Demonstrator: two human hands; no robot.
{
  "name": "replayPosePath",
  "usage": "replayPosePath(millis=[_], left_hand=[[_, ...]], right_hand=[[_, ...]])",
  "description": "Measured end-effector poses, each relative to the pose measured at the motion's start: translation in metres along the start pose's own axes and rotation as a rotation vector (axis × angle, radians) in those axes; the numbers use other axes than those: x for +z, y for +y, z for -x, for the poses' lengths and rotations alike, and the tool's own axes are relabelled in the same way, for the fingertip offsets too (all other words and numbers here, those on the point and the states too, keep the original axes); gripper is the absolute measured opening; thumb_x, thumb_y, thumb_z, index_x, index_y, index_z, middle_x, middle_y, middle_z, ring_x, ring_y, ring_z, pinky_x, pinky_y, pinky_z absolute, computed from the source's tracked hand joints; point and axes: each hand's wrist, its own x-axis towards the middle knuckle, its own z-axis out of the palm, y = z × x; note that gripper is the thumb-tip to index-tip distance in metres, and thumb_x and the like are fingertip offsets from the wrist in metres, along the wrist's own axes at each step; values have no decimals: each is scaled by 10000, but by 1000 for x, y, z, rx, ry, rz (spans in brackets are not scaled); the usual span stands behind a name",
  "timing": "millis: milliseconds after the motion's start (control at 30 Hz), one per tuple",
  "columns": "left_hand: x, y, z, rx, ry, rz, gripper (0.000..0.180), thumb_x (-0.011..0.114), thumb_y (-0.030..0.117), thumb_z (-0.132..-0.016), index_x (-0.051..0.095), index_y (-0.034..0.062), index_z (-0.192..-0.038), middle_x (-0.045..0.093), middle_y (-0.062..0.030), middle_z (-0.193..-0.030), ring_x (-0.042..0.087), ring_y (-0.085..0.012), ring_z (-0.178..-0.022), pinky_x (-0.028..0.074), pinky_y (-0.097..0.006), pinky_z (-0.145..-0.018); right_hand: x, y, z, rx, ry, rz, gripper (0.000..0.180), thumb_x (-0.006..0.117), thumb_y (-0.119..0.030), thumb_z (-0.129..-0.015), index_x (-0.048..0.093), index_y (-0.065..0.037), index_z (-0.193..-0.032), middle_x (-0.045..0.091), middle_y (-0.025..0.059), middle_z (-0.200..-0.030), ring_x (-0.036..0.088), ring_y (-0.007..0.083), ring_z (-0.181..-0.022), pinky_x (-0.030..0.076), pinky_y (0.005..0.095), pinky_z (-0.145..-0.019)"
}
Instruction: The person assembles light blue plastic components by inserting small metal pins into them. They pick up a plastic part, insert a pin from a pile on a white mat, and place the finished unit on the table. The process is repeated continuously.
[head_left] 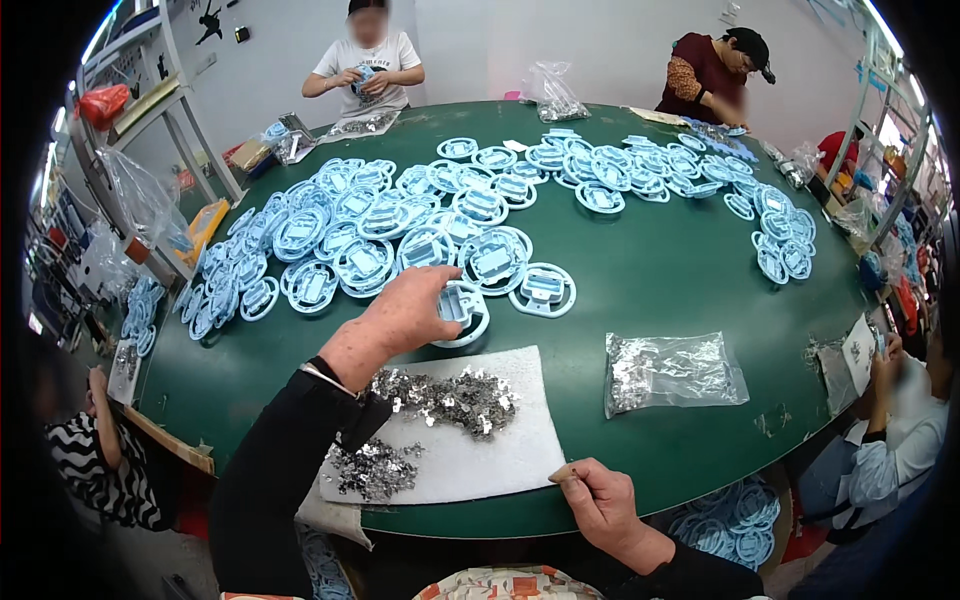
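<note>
My left hand (405, 318) reaches over the white foam sheet (510, 372), thumb and fingers closed on the left side of a light-blue plastic wheel-shaped part (472, 322). That part has a round rim and a box-like centre, and stands at the near edge of a large pile of similar parts (355, 205). By the sheet's right corner, my right hand (608, 508) is closed, with a small tan tip poking out between thumb and finger; I cannot make out what it is. Small shiny metal clips (465, 402) lie in heaps on the sheet, partly behind my left forearm.
On the green table (690, 290), a clear bag of metal pieces (672, 375) lies to the right. More blue parts (785, 235) run along the far right. Two people work across the table, others at the sides. Blue parts (735, 520) also sit below the near edge.
</note>
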Motion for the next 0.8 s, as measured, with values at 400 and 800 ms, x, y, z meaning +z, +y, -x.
replayPosePath(millis=[400, 800], left_hand=[[-7, 163, 108, 442, 278, -17, 954, 851, 91, -655, 430, 96, -1510, 680, -97, -1108, 622, -310, -1056, 464, -427, -995], [104, 215, 173, 168, 155, 843, 742, 729, 322, -934, 389, -19, -1498, 499, -188, -1291, 524, -275, -1181, 470, -386, -997]], right_hand=[[-51, -20, -21, 133, 115, -552, 335, 599, -221, -1045, 561, 0, -1294, 589, -18, -921, 497, 43, -663, 401, 195, -580], [-93, 5, 57, 450, 72, -708, 226, 585, -197, -1036, 630, 6, -1127, 643, -3, -842, 518, 12, -606, 394, 156, -521]])
